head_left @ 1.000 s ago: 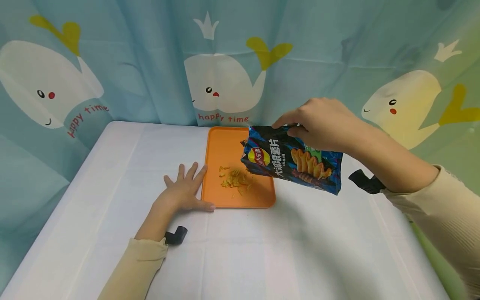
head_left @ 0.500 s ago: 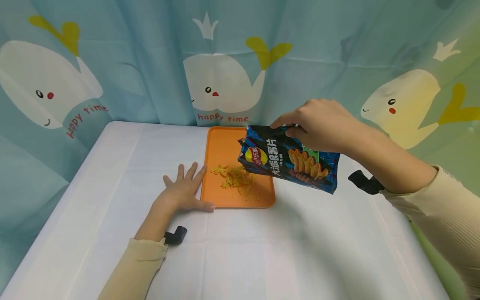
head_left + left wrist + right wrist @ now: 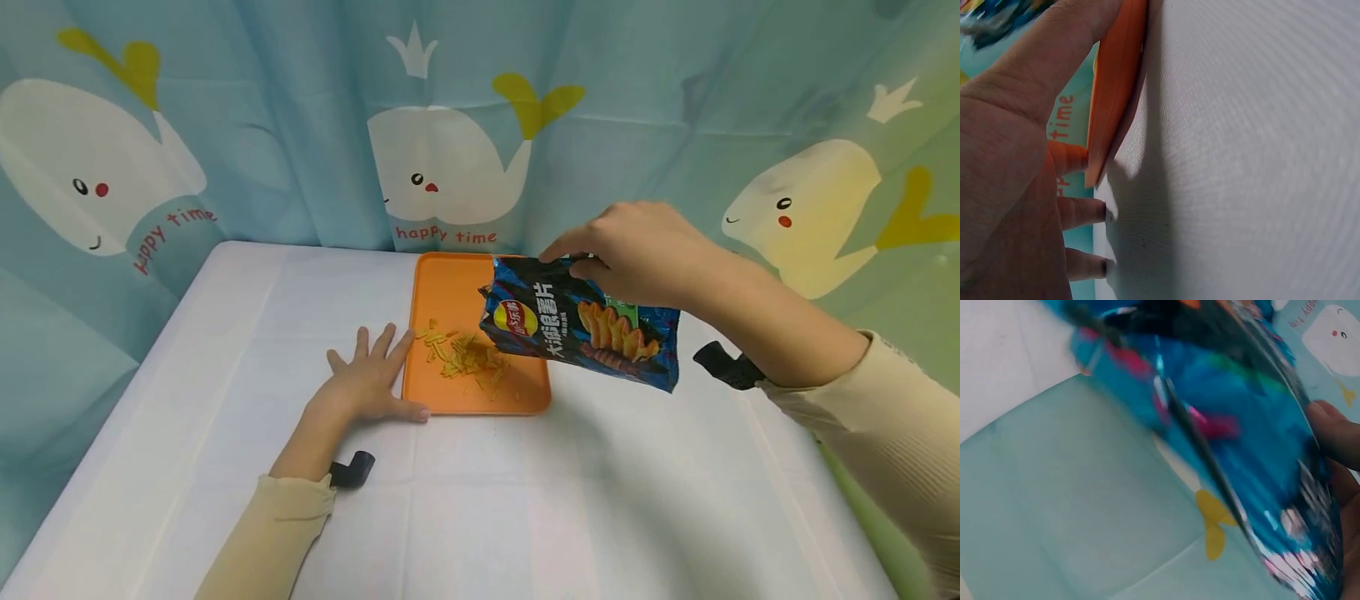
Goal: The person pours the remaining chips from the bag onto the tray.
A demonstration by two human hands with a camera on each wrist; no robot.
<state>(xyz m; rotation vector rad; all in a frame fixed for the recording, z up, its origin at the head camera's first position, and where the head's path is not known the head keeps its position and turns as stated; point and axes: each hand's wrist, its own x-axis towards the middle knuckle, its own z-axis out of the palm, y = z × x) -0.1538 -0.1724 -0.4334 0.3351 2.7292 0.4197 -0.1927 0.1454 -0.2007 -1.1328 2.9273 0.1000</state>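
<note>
My right hand (image 3: 637, 250) pinches the upper edge of a dark blue chip bag (image 3: 585, 325), thumb on one side and fingers on the other. The bag lies tilted on its side in the air, its torn end pointing left over an orange tray (image 3: 446, 283). On the tray sits a small heap of yellow chips (image 3: 468, 357), partly in the bag's shadow. My left hand (image 3: 363, 383) is spread with straight fingers, thumb and a fingertip at the tray's left edge. In the left wrist view, the fingers (image 3: 1082, 212) reach down to the white cloth beside the tray wall (image 3: 1116, 81).
A white cloth covers the table (image 3: 465, 508). Behind it hangs a blue curtain (image 3: 300, 125) with whale prints. Dark wrist mounts (image 3: 352, 471) stick out from both sleeves.
More chips lie on the tray, with the heap spreading to the left. The bag has shifted slightly left, then dipped a little. My left hand has stayed in place.
</note>
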